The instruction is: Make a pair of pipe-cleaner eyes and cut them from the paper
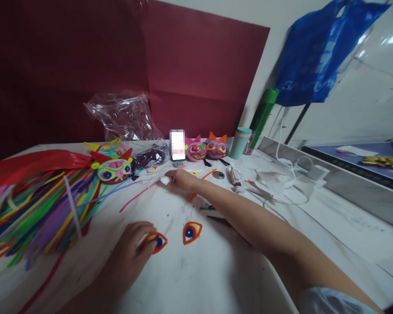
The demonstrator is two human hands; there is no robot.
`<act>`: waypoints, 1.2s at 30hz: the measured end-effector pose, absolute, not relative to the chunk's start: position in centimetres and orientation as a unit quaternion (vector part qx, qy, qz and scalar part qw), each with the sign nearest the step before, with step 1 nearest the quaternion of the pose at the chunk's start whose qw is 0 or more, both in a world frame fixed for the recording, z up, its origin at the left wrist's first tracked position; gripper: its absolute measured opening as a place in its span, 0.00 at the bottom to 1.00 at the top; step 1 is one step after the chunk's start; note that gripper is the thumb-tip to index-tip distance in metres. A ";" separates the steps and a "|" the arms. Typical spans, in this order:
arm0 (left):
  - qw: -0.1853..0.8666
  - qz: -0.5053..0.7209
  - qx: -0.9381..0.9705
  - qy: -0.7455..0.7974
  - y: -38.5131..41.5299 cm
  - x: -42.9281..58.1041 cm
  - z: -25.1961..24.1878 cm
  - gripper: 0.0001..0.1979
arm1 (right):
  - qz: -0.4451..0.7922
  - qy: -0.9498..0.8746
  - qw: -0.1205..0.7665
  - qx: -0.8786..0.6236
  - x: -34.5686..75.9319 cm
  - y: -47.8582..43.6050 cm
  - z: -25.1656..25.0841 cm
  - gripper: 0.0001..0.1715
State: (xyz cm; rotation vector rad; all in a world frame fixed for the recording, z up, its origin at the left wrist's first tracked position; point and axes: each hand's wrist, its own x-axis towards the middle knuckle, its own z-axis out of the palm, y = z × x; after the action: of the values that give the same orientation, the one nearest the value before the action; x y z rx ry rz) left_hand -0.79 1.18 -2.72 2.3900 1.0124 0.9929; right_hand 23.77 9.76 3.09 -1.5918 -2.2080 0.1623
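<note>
My left hand (134,250) is at the lower middle, its thumb and fingers closed on an orange-rimmed eye piece (160,243) with a blue centre, which lies on the white table. A matching eye piece (192,232) lies just to the right, untouched. Farther back, my right arm reaches across the table, and my right hand (178,179) has its fingers together around a small white object (165,179). A pink strip (139,196) runs from near that hand toward the left.
Colourful strips (52,209) spread over the left side, beside a decorated cat-like head (113,169). Two similar heads (196,150), a lit phone (177,146) and a teal cup (240,144) stand at the back. White cables (291,200) lie right.
</note>
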 end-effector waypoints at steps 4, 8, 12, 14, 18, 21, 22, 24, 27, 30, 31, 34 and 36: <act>0.177 0.362 0.840 0.362 1.4 -1.0 -3.0 0.08 | 0.070 -0.779 0.250 -0.571 23.8 9.9 4.9 0.20; 0.168 0.361 0.841 0.366 1.6 -1.0 -3.1 0.09 | 0.038 -0.729 0.339 -0.594 28.8 7.5 8.2 0.16; 0.165 0.356 0.846 0.360 1.9 -1.0 -3.3 0.11 | 0.025 -0.670 0.386 -0.634 35.4 2.4 9.9 0.12; 0.163 0.351 0.847 0.364 2.1 -1.1 -3.3 0.13 | 0.048 -0.649 0.386 -0.654 37.9 -1.0 9.5 0.10; 0.170 0.304 0.850 0.394 2.2 -1.0 -2.8 0.16 | 0.113 -0.629 0.334 -0.693 40.0 -8.2 7.5 0.09; 0.170 0.279 0.852 0.410 2.2 -0.9 -2.4 0.16 | 0.122 -0.661 0.258 -0.694 39.4 -12.6 5.3 0.09; 0.168 0.276 0.852 0.412 2.2 -0.9 -2.4 0.16 | 0.110 -0.670 0.242 -0.693 39.0 -13.6 4.5 0.09; 0.161 0.270 0.850 0.422 2.2 -0.9 -2.3 0.16 | 0.066 -0.680 0.223 -0.696 38.2 -14.8 3.0 0.10; 0.156 0.256 0.844 0.445 2.2 -0.9 -2.1 0.16 | 0.008 -0.715 0.203 -0.669 37.5 -14.8 1.4 0.14; 0.157 0.243 0.843 0.454 1.9 -0.7 -1.6 0.16 | 0.005 -0.755 0.150 -0.638 37.1 -13.8 1.5 0.18; 0.156 0.247 0.840 0.456 1.8 -0.6 -1.5 0.16 | 0.010 -0.759 0.131 -0.638 37.1 -13.4 1.9 0.17; 0.155 0.264 0.835 0.457 1.8 -0.5 -1.5 0.18 | 0.038 -0.763 0.090 -0.638 36.9 -12.7 3.0 0.19; 0.158 0.261 0.840 0.450 2.0 -0.5 -1.7 0.20 | 0.067 -0.754 0.082 -0.648 36.9 -12.5 3.4 0.22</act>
State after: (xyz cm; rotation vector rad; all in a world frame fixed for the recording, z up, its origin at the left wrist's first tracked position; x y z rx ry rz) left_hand -0.48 1.95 -1.71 2.4009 1.2858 0.7452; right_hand 36.88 -12.46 3.39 -1.9373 -2.2524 0.1990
